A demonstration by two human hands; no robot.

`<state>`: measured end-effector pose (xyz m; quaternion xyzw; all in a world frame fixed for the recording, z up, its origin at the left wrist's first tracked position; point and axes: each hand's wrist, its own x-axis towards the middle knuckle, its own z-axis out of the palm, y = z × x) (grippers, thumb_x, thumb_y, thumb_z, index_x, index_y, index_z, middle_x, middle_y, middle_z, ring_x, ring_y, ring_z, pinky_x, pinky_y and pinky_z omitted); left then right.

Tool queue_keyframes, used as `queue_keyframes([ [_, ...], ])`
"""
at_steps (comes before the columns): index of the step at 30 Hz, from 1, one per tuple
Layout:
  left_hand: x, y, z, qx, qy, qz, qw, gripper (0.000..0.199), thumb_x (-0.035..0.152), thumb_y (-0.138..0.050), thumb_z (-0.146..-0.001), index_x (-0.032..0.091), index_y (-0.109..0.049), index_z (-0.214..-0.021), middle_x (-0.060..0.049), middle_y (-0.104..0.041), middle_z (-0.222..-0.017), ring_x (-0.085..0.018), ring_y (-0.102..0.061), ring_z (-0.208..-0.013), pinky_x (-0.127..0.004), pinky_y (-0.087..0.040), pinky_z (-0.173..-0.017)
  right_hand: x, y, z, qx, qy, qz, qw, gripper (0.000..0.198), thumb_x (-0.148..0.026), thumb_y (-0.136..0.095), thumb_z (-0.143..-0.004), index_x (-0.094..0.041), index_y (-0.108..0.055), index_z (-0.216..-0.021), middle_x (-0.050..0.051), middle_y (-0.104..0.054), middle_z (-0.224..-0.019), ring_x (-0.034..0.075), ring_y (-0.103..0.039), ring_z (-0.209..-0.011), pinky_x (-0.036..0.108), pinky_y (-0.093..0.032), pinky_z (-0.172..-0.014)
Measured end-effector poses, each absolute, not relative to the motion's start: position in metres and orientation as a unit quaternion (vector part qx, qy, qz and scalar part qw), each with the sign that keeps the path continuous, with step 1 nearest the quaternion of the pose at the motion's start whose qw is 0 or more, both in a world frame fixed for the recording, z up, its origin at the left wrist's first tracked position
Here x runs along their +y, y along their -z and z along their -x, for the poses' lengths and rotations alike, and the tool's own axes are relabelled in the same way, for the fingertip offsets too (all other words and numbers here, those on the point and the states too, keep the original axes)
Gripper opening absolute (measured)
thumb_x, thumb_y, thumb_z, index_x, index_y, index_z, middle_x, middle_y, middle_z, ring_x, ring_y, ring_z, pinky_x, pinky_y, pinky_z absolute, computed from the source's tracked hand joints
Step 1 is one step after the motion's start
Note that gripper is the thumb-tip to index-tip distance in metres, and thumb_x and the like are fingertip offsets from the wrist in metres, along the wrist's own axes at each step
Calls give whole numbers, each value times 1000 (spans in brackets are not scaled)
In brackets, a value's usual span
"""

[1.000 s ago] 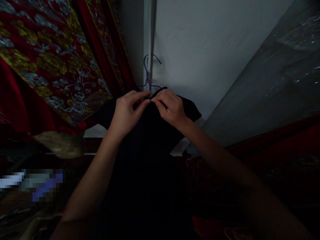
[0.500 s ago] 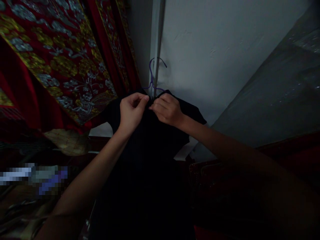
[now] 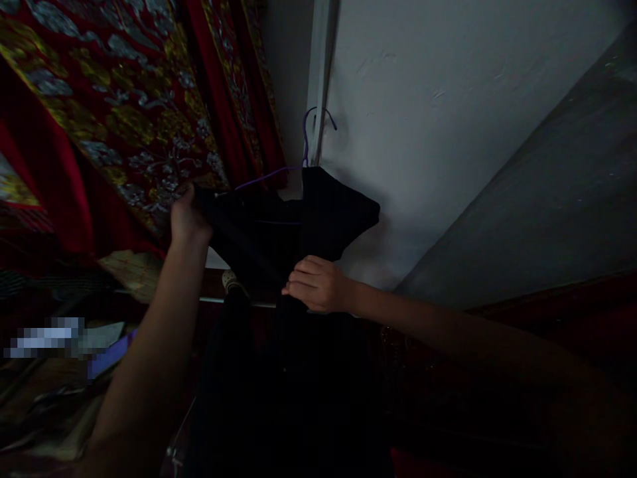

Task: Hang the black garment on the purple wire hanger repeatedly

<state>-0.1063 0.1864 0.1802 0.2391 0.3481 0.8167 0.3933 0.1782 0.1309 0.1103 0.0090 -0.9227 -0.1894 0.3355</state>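
Note:
A dark short-sleeved garment point(image 3: 331, 206) hangs on a purple wire hanger point(image 3: 271, 175), whose hook sits at a pale upright edge. Pulled out to the left, its shoulder side lies in my left hand point(image 3: 188, 222), whose fingers are closed around the cloth and partly hidden by it. Lower down, near the middle, my right hand point(image 3: 316, 284) pinches the garment's front edge with curled fingers. Between the hands the front stands apart, and the hanger's left arm and lower bar show. The darkness hides most of the garment's lower part.
A red cloth with gold and silver embroidery point(image 3: 149, 126) hangs at the left. Behind the hanger is a pale wall point(image 3: 423, 119); a grey sheet-like surface point(image 3: 537, 192) slants at the right. Cluttered items, including a purple strip point(image 3: 113, 353), lie at lower left.
My hands were together at the garment's neck below the hook. The left hand has moved left with one side of the cloth, the right hand downward; the front has been drawn apart.

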Motion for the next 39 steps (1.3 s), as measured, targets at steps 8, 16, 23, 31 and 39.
queue_keyframes([
  [8, 153, -73, 93, 422, -742, -123, 506, 24, 11, -50, -90, 17, -60, -69, -2, -63, -63, -15, -62, -61, -24, -51, -67, 112, -102, -167, -958, 138, -34, 251, 27, -25, -45, -104, -18, -60, -84, 3, -61, -77, 17, -55, -81, 32, -39, -90],
  [16, 116, -108, 59, 357, -681, -263, 583, 12, 25, -66, -88, 15, -69, -84, -3, -68, -78, -15, -63, -70, -23, -51, -66, 115, -91, -165, -899, -316, 255, 164, 28, -46, -57, -97, -18, -56, -99, 1, -61, -79, 16, -56, -68, 30, -43, -67],
  [23, 67, -152, 10, 358, -504, -714, 327, 19, 34, -64, -95, 18, -75, -93, -5, -68, -90, -18, -62, -89, -29, -47, -85, 119, -97, -153, -603, -669, 232, 367, 40, -62, -57, -89, -22, -65, -90, 2, -66, -84, 21, -61, -90, 34, -49, -85],
  [31, 87, -135, 18, 305, -422, -694, 496, 56, 64, -34, -100, 26, -61, -132, -10, -66, -125, -26, -59, -122, -42, -42, -107, 86, -137, -164, -469, -810, 230, 268, 48, -68, -66, -78, -20, -64, -79, 0, -63, -67, 15, -62, -67, 28, -52, -68],
  [39, 72, -81, 39, 406, -237, -698, 540, 51, 65, -57, -89, 19, -77, -86, -7, -75, -83, -25, -65, -76, -31, -50, -66, 134, -190, -202, -847, -483, 217, 45, 10, -24, -71, -76, -16, -68, -81, 0, -66, -76, 14, -60, -69, 25, -45, -63],
])
